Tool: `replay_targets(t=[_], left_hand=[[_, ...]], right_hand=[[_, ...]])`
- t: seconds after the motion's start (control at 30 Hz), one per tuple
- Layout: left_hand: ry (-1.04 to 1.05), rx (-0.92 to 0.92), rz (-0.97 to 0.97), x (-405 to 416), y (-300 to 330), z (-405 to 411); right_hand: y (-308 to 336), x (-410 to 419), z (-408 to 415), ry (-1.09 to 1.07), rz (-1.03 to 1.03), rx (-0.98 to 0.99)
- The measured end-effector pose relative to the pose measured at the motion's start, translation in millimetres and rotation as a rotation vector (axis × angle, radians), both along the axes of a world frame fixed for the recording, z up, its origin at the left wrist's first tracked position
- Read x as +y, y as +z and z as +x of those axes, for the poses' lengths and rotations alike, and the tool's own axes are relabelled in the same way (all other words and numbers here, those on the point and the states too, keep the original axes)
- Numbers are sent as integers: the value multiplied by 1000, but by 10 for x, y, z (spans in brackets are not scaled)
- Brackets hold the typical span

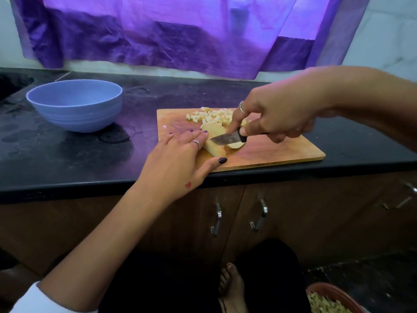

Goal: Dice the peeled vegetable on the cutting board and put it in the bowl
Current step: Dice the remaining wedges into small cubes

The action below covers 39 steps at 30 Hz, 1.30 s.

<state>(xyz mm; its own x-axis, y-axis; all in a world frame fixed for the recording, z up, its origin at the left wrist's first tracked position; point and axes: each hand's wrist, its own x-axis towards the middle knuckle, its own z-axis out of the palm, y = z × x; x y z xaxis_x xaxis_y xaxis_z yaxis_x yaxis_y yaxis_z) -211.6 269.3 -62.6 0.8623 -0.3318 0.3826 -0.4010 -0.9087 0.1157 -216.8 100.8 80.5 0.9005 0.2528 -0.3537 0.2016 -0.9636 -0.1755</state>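
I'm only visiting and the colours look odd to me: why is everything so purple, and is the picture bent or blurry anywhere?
Head view: daylight through the purple curtain tints the black counter and the bowl violet. The wide lens bows the counter's front edge and stretches the right hand holding the knife. The diced pieces look soft; the left hand is fairly sharp.

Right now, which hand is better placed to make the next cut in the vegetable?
The right hand: it grips the knife, whose blade is already at the vegetable on the cutting board. The left hand lies flat, steadying the vegetable.
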Motion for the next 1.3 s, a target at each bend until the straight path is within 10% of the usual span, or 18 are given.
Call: replay_targets(t=[0.73, 0.9, 1.3], left_hand=[[17, -56, 89, -20, 6, -6], [25, -70, 78, -38, -20, -21], [7, -56, 124, -51, -5, -9]], right_hand=[[-134, -83, -158, -28, 33, -27], [-617, -26, -301, 84, -26, -379], [-592, -135, -384, 66, -22, -427]])
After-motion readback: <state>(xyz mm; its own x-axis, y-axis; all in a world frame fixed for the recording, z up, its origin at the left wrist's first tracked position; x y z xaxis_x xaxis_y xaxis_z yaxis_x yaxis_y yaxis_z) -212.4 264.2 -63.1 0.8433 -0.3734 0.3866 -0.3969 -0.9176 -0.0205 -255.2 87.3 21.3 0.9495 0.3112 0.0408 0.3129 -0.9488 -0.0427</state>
